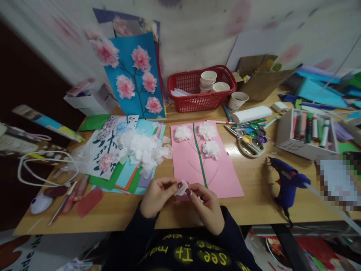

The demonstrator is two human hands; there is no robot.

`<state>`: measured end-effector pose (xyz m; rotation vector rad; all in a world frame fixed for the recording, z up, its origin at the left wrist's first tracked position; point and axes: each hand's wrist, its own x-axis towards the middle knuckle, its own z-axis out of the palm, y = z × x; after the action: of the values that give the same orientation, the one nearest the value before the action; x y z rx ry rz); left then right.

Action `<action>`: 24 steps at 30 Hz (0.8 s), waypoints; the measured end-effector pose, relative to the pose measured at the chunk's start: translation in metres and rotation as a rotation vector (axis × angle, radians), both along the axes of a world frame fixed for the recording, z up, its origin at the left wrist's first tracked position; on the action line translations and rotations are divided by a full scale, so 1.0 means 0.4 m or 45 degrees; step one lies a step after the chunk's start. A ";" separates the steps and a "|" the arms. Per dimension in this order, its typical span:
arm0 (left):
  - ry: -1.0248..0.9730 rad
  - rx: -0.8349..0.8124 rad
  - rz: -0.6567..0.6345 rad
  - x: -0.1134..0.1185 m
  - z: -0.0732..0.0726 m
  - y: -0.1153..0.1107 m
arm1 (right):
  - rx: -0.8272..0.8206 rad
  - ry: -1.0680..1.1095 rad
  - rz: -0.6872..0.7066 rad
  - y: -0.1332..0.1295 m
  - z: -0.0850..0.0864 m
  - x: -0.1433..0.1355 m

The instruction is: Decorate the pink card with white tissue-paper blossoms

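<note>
Carefully, left hand (156,197) and right hand (208,210) pinch white tissue (182,188) | each grip narrow, closed on it | tissue above near edge of pink card (225,184) | likely feather-light, soft, easily torn; best taken lightly by a fold

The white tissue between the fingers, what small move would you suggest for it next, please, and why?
I would probably pinch the white tissue into a tighter bunch, since the left hand and the right hand both have their fingertips at it, and it looks much smaller than the three fluffy white blossoms on the pink sheet.
</note>
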<state>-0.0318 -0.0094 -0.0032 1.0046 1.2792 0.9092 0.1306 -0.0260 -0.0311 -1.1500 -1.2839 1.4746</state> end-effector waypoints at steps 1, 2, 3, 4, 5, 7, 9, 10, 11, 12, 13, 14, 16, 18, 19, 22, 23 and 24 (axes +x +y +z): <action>0.143 0.069 0.073 -0.012 -0.006 0.010 | -0.029 0.035 -0.024 0.000 -0.001 0.000; 0.289 0.158 0.185 -0.029 -0.011 0.021 | -0.076 0.092 -0.058 0.000 -0.003 0.001; 0.431 0.259 0.314 -0.049 -0.014 0.034 | -0.135 0.176 -0.100 0.001 -0.005 0.002; 0.563 0.357 0.443 -0.071 -0.016 0.046 | -0.207 0.290 -0.138 0.003 -0.006 0.003; 0.690 0.454 0.500 -0.092 -0.015 0.057 | -0.289 0.429 -0.165 0.007 -0.006 0.005; 1.059 0.656 0.644 -0.121 -0.006 0.069 | -0.453 0.734 -0.195 0.019 -0.002 0.011; 1.355 0.806 0.850 -0.121 0.009 0.066 | -0.586 0.984 -0.209 0.036 0.007 0.018; 1.414 0.871 0.893 -0.109 0.017 0.059 | -0.633 1.064 -0.209 0.044 0.012 0.022; 1.403 0.940 0.858 -0.090 0.025 0.049 | -0.672 1.118 -0.195 0.051 0.017 0.025; 1.321 1.011 0.729 -0.066 0.030 0.038 | -0.695 1.156 -0.179 0.056 0.021 0.028; 1.189 1.077 0.529 -0.038 0.034 0.027 | -0.703 1.184 -0.162 0.060 0.024 0.030; 1.056 1.097 0.290 -0.008 0.036 0.017 | -0.701 1.205 -0.145 0.062 0.026 0.031; 0.926 1.122 -0.073 0.048 0.032 0.001 | -0.680 1.238 -0.136 0.062 0.026 0.031; 0.944 1.091 -0.229 0.092 0.020 -0.007 | -0.676 1.254 -0.140 0.059 0.026 0.030; 0.963 1.079 -0.298 0.106 0.013 -0.008 | -0.676 1.257 -0.147 0.057 0.026 0.029; 0.987 1.041 -0.325 0.123 -0.008 -0.008 | -0.662 1.260 -0.160 0.055 0.030 0.026; 0.978 1.022 -0.282 0.121 -0.013 -0.007 | -0.654 1.262 -0.152 0.055 0.032 0.025; 0.962 1.001 -0.227 0.118 -0.017 -0.006 | -0.647 1.264 -0.138 0.055 0.033 0.024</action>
<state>0.0152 -0.0118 -0.0102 2.1972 1.4122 0.9408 0.1404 -0.0042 -0.0179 -0.5756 -0.1676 1.9600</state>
